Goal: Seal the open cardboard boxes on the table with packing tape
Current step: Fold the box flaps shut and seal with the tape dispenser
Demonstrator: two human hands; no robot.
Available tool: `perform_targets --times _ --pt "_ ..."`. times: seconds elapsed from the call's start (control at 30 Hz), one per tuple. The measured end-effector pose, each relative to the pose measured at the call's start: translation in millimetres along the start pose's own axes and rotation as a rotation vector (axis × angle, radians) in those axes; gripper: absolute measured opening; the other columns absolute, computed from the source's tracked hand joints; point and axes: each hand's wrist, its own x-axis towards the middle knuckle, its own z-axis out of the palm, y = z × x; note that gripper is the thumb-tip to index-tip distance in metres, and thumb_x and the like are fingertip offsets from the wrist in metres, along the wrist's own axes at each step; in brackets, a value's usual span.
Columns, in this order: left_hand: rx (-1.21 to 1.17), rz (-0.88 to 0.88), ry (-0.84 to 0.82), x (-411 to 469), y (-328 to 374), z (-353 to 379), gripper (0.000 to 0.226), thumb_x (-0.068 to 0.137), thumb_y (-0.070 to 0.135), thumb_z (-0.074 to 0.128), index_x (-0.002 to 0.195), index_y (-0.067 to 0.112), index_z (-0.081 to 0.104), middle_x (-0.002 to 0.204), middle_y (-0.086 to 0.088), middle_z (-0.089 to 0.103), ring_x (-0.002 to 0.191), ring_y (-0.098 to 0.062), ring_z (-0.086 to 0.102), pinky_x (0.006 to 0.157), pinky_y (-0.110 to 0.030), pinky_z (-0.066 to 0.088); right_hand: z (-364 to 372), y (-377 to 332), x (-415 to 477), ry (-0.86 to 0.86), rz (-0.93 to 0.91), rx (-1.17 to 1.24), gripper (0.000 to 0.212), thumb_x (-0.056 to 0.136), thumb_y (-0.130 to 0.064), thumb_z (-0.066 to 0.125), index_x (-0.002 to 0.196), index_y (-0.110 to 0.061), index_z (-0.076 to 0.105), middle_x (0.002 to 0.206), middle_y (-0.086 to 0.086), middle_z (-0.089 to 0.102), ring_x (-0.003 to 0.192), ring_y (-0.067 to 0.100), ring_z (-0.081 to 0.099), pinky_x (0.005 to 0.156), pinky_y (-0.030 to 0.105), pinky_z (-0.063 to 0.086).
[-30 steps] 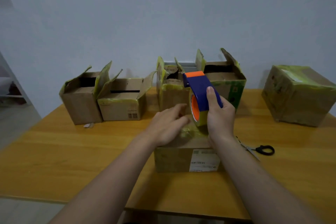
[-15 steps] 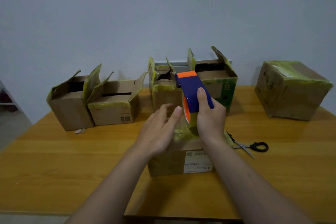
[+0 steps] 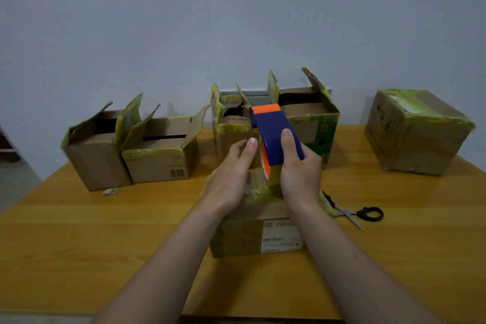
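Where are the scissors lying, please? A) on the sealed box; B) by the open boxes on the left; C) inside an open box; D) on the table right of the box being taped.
D: the scissors lie flat on the table, just right of the near box.

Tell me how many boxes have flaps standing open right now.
4, all in the back row: the far-left box, the box beside it, the middle box behind the left hand, and the green-printed box behind the tape dispenser. None seems hidden.
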Motion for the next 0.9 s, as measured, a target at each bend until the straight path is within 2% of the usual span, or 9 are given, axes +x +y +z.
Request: perform_targets --times 0.07,0.1,0.17,0.27,0.33,0.5,0.63,0.77,0.9 --pt "-0.142 0.043 0.058 -6 0 -6 0.074 0.093 0.078 0.026 0.153 0.037 0.041 0.143 0.019 0.048 0.129 -0.001 0.039 0.088 -0.015 0.030 -1 -1 -1 -0.006 0.012 0.013 0.041 0.099 -0.055 0.049 0.096 -0.021 0.071 0.082 -0.003 0.072 0.071 0.002 0.065 0.063 0.019 0.046" --pt "-0.218 0.063 0.088 -8 -2 -10 0.073 0.094 0.079 0.027 0.149 0.035 0.048 0.143 0.016 0.053 0.131 -0.003 0.043 0.089 -0.015 0.032 -1 -2 -2 -0.012 0.018 0.018 0.041 0.099 -0.055 0.049 0.096 -0.021 0.071 0.082 -0.004 0.072 0.071 0.001 0.065 0.062 0.017 0.046" --pt "-0.387 0.080 0.165 -9 -9 -19 0.067 0.096 0.071 0.031 0.137 0.027 0.061 0.137 0.007 0.066 0.133 -0.010 0.053 0.103 -0.026 0.038 -1 -2 -1 -0.020 0.022 0.024 0.040 0.099 -0.055 0.050 0.098 -0.021 0.071 0.083 -0.005 0.072 0.073 0.001 0.065 0.061 0.015 0.046" --pt "-0.573 0.088 0.239 -7 -14 -34 0.061 0.100 0.058 0.033 0.131 0.015 0.065 0.130 -0.003 0.071 0.130 -0.017 0.061 0.118 -0.044 0.037 -1 -2 -1 -0.019 0.017 0.025 0.040 0.098 -0.056 0.050 0.099 -0.022 0.071 0.084 -0.005 0.072 0.075 0.001 0.066 0.062 0.016 0.047" --pt "-0.533 0.104 0.252 -4 -14 -39 0.062 0.096 0.058 0.035 0.130 0.015 0.065 0.131 -0.004 0.071 0.129 -0.016 0.061 0.118 -0.043 0.038 -1 -1 0 -0.015 0.012 0.025 0.040 0.098 -0.056 0.049 0.099 -0.022 0.070 0.084 -0.005 0.072 0.074 0.000 0.066 0.061 0.015 0.046" --pt "-0.305 0.021 0.151 -4 -16 -23 0.070 0.089 0.072 0.028 0.135 0.032 0.062 0.140 0.008 0.061 0.136 -0.011 0.050 0.118 -0.044 0.032 -1 1 1 -0.011 -0.002 0.029 0.039 0.099 -0.054 0.050 0.098 -0.020 0.070 0.082 -0.004 0.071 0.068 -0.003 0.063 0.054 0.008 0.044" --pt "-0.373 0.023 0.190 -1 -26 -27 0.061 0.090 0.067 0.038 0.129 0.030 0.068 0.134 0.010 0.067 0.131 -0.006 0.055 0.120 -0.043 0.033 -1 3 2 -0.008 -0.004 0.039 0.038 0.099 -0.053 0.050 0.100 -0.021 0.070 0.084 -0.005 0.071 0.070 -0.005 0.064 0.053 0.006 0.044" --pt "-0.367 0.072 0.147 -1 -33 -30 0.049 0.092 0.058 0.047 0.128 0.031 0.068 0.135 0.011 0.067 0.135 -0.008 0.053 0.121 -0.046 0.032 0 4 2 0.000 -0.002 0.047 0.039 0.099 -0.053 0.051 0.099 -0.019 0.070 0.082 -0.005 0.070 0.068 -0.004 0.063 0.053 0.007 0.043" --pt "-0.415 0.097 0.163 -6 -36 -31 0.046 0.092 0.052 0.051 0.129 0.029 0.067 0.137 0.009 0.065 0.133 -0.010 0.054 0.113 -0.039 0.041 2 4 2 0.007 0.000 0.048 0.041 0.099 -0.054 0.050 0.101 -0.018 0.071 0.083 -0.005 0.070 0.068 -0.005 0.062 0.053 0.006 0.043"
